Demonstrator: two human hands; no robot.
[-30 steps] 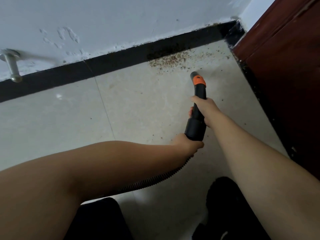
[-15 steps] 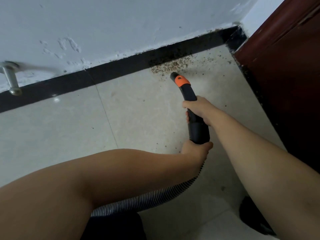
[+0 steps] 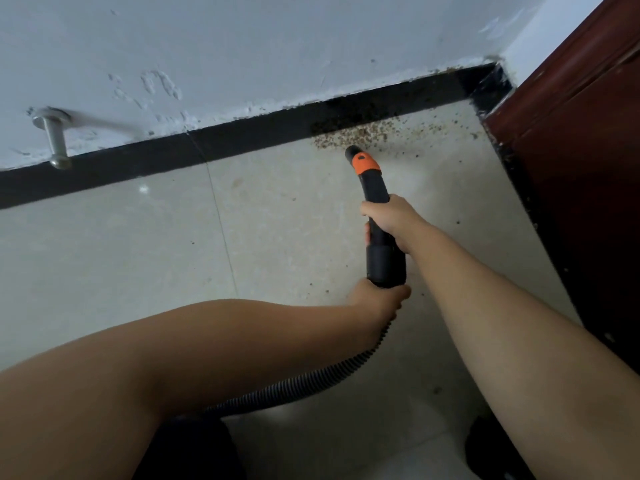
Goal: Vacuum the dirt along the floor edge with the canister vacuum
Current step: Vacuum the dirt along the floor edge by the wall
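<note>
Against the black skirting board (image 3: pixel 242 140), near the corner, lies the brown dirt (image 3: pixel 349 135) we are after, and our nozzle tip (image 3: pixel 353 151) sits at its near edge, seemingly just touching the crumbs. Our right hand (image 3: pixel 389 220) wraps its fingers round the black wand (image 3: pixel 375 192) behind the orange collar (image 3: pixel 365 164); our left hand (image 3: pixel 379 299) grips the ribbed hose (image 3: pixel 311 377) just below the cuff, though its fingers are mostly hidden. We should probably keep the tip low and sweep slowly along the skirting board toward the corner, where scattered specks (image 3: pixel 433 128) remain. The dark red door frame (image 3: pixel 571 133) closes off that corner and may cramp the wand. Farther along the skirting board, a metal door stop (image 3: pixel 55 140) juts from the wall, well away from the dirt.
</note>
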